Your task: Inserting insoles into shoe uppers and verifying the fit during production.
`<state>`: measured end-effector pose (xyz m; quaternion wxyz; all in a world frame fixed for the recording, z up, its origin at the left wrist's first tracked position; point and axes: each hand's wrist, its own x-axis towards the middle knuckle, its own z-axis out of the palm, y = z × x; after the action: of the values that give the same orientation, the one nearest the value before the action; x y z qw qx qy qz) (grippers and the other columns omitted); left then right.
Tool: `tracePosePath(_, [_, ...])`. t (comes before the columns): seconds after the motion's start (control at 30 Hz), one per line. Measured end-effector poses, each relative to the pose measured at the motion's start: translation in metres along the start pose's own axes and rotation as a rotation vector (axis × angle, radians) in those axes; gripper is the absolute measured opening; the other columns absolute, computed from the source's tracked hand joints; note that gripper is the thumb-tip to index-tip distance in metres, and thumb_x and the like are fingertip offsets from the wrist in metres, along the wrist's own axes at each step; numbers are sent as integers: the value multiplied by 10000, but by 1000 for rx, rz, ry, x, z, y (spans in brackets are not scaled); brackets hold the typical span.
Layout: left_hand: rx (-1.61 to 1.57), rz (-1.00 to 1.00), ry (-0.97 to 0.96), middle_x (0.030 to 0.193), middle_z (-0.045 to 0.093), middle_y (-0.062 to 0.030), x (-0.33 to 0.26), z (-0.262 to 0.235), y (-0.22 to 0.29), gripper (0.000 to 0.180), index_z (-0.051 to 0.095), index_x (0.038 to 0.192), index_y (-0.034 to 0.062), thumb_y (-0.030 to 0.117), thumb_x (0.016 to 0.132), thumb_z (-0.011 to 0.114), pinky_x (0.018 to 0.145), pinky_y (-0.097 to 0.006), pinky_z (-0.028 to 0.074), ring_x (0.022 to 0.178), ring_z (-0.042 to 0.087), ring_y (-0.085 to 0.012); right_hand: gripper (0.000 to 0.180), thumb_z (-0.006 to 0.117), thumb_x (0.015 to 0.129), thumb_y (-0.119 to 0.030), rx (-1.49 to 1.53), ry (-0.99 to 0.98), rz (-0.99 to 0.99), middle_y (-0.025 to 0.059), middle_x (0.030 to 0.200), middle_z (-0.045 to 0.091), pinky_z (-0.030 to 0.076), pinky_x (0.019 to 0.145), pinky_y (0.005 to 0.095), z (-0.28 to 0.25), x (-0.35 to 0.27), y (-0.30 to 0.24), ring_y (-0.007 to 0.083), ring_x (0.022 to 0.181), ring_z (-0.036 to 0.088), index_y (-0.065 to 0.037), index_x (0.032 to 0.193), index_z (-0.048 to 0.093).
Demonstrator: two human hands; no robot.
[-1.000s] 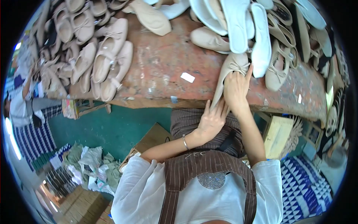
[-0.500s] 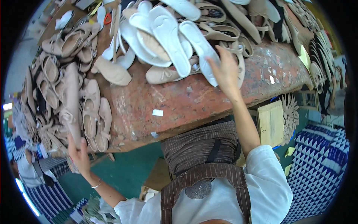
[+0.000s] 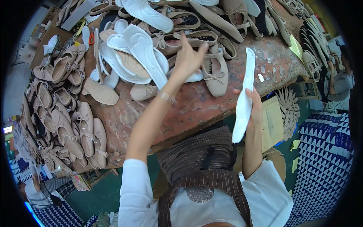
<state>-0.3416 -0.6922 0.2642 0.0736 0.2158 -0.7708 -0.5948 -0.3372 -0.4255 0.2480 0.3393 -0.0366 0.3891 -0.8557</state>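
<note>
The right hand (image 3: 252, 108) holds a long white foam insole (image 3: 244, 100) upright, just off the near edge of the worn reddish-brown desk (image 3: 196, 108), fingers wrapped round its middle. The left hand (image 3: 188, 58) reaches over the desk with fingers spread wide, empty, above a beige flat shoe with a bow (image 3: 214, 73) (beside a heap of white insoles (image 3: 140, 53)).

On the tabletop (image 3: 211, 109) a heap of insoles (image 3: 140, 56) lies ahead of me, and rows of shoes (image 3: 68, 128) run along its left edge. My left hand (image 3: 187, 58) hovers over, perhaps touching, a shoe (image 3: 214, 73); my right hand (image 3: 255, 109) holds an insole (image 3: 244, 102) at the near edge.
</note>
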Motion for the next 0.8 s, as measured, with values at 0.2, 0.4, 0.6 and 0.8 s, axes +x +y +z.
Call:
tracePosePath(0.2, [269, 126, 399, 598, 667, -145, 32, 2, -10, 271, 590, 814, -3, 262, 860, 620, 642, -381, 542, 574, 704, -267, 583, 514, 946, -121, 195, 115, -127, 279, 1363, 506, 541, 957, 449, -16, -37, 5, 312, 1094, 606, 3, 1475, 302])
tracePosePath(0.4, [397, 270, 83, 573, 474, -131, -97, -51, 37, 173, 454, 767, 24, 101, 756, 609, 520, -347, 407, 490, 511, -204, 622, 409, 1054, -364, 317, -55, -87, 159, 1220, 569, 491, 1010, 430, -27, -16, 5, 245, 1071, 590, 15, 1519, 241])
tracePosePath(0.6, [740, 278, -315, 756, 564, -138, -180, -108, -9, 117, 541, 917, 49, 16, 809, 572, 587, -440, 459, 771, 599, -321, 597, 322, 1069, -429, -347, -23, -25, 121, 1123, 571, 483, 856, 306, -3, -8, 11, 186, 987, 549, 35, 1439, 387])
tracePosePath(0.8, [939, 339, 405, 1015, 603, -72, -228, -89, -106, 270, 691, 949, 125, -39, 740, 647, 674, -367, 524, 929, 598, -277, 472, 569, 918, -139, -1635, -400, -506, 142, 1116, 607, 418, 904, 392, 53, -11, 42, 302, 992, 508, 23, 1360, 545])
